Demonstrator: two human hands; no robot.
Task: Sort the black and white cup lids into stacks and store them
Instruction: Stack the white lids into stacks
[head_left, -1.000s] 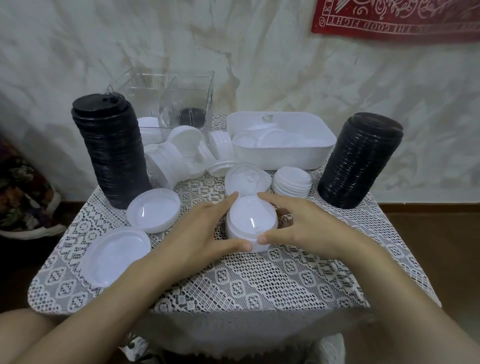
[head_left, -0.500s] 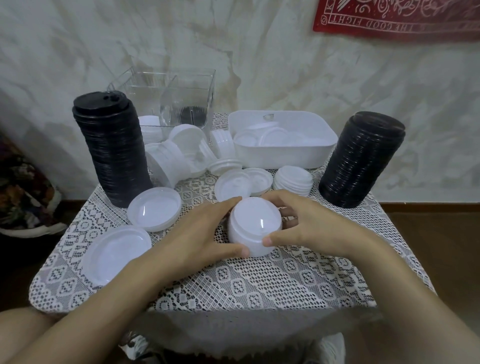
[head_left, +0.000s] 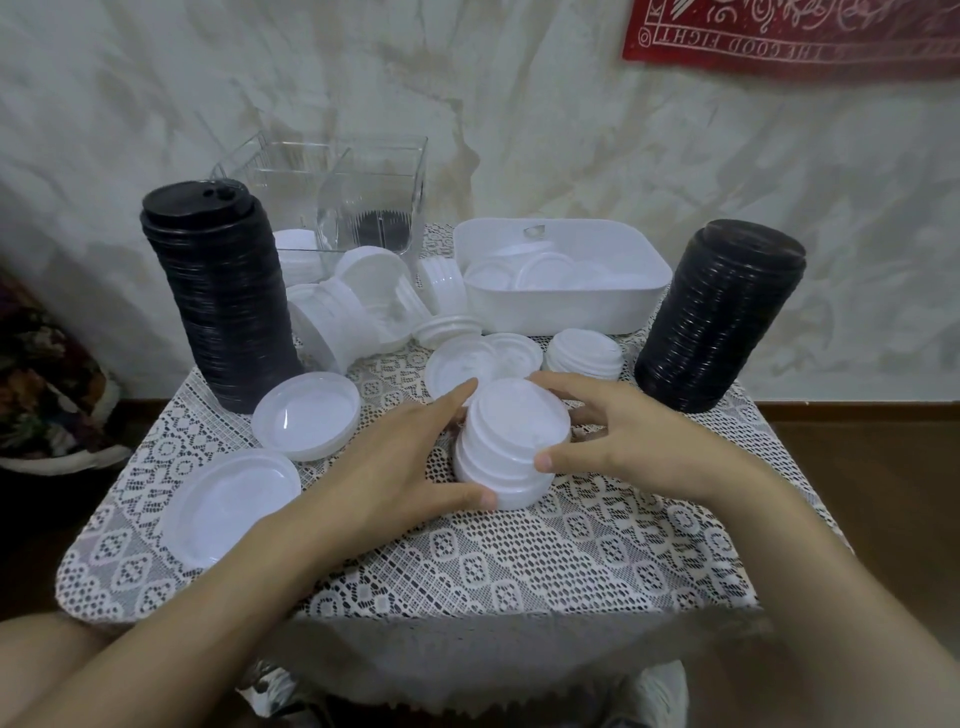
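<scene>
Between two hands (head_left: 395, 467) (head_left: 639, 447), one white lid stack (head_left: 511, 441)

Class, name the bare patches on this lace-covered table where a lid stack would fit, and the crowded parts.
Bare: the lace cloth along the near edge, before the left hand and right hand; a strip between right hand and right black stack. Crowded: the back, from left black stack to white tub; two loose lids take the left.
</scene>
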